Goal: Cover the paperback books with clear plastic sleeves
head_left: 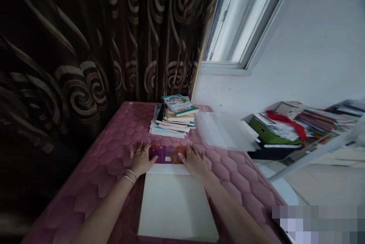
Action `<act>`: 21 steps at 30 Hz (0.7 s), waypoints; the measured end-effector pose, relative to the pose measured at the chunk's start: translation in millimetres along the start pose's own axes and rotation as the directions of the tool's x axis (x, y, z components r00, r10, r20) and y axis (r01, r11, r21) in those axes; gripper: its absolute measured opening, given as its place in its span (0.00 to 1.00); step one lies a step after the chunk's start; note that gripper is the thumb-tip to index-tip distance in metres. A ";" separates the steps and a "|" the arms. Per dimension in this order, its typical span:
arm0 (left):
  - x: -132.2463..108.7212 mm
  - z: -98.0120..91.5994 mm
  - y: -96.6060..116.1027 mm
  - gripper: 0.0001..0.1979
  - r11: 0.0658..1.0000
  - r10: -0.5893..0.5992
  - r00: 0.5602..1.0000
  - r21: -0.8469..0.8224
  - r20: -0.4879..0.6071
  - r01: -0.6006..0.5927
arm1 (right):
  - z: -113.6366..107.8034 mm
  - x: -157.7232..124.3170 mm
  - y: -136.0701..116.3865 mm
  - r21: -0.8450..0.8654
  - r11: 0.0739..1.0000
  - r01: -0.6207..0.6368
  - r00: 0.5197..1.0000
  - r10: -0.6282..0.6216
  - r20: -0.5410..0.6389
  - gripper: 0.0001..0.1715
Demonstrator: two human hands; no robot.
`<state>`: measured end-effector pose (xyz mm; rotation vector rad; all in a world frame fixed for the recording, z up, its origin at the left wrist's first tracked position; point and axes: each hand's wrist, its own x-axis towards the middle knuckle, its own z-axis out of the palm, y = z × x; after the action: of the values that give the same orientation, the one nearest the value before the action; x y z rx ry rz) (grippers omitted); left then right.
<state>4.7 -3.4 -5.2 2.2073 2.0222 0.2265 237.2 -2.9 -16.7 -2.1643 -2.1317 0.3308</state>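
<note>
A large cream sheet of paper [176, 206] lies on the pink quilted surface [108, 160] in front of me. At its far edge sits a colourful purple book [167, 154]. My left hand [141, 159], with two bangles on the wrist, rests flat beside the book's left edge, fingers spread. My right hand [194, 160] lies flat at the book's right edge, fingers stretched out. Both hands touch the book and the paper's far edge.
A stack of books [173, 119] stands further back, with a clear plastic sheet [225, 129] to its right. A dark swirl-patterned curtain [85, 46] hangs at the left and back. A cluttered shelf of books and papers [288, 126] is at the right, under a window [242, 15].
</note>
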 end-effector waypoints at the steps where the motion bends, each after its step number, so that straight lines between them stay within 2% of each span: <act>1: -0.3 0.1 0.2 0.31 1.000 -0.003 1.000 -0.007 0.003 0.003 | 0.6 0.0 0.2 -0.001 1.000 0.000 1.000 0.000 -0.002 0.38; 6: -0.4 -1.0 -1.2 0.32 0.998 -0.010 0.997 -0.064 0.072 0.014 | -6.8 4.2 3.5 -0.024 0.999 0.039 0.999 -0.039 -0.024 0.34; 8: -3.6 -4.5 1.1 0.31 0.998 -0.004 0.998 -0.068 0.068 0.008 | -14.3 10.2 3.3 -0.054 0.997 0.063 0.997 -0.065 -0.037 0.32; 11: -22.9 -13.1 12.5 0.25 0.999 0.029 0.998 -0.025 -0.047 -0.031 | -26.4 23.1 -0.9 -0.081 0.993 0.086 0.996 -0.087 -0.018 0.31; 13: -48.4 -17.8 24.4 0.22 0.987 0.161 0.980 0.015 -0.115 -0.161 | -32.8 32.3 -5.5 -0.050 0.992 0.113 0.993 -0.112 0.027 0.30; 14: -64.1 -18.7 30.7 0.21 0.966 0.259 0.960 0.020 -0.103 -0.259 | -35.2 36.5 -7.8 -0.023 0.991 0.129 0.990 -0.128 0.052 0.30; 15: -80.7 -18.3 36.7 0.18 0.924 0.383 0.921 0.023 -0.076 -0.382 | -37.0 40.3 -9.9 0.006 0.989 0.145 0.987 -0.145 0.075 0.29; 17: -112.3 -13.1 46.8 0.17 0.790 0.614 0.790 0.024 -0.005 -0.613 | -39.1 46.6 -12.9 0.052 0.985 0.166 0.980 -0.171 0.104 0.27; 19: -135.5 -3.6 52.9 0.18 0.672 0.740 0.673 0.038 0.012 -0.740 | -39.3 52.0 -14.0 0.079 0.981 0.176 0.976 -0.184 0.113 0.26; 21: -147.0 6.4 55.3 0.18 0.617 0.786 0.618 0.069 0.000 -0.784 | -38.4 57.5 -13.1 0.108 0.977 0.183 0.973 -0.196 0.119 0.25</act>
<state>47.3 -154.7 -2.6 3.0019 0.9038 0.2777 232.8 58.1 18.0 -1.9170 -2.3154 0.5595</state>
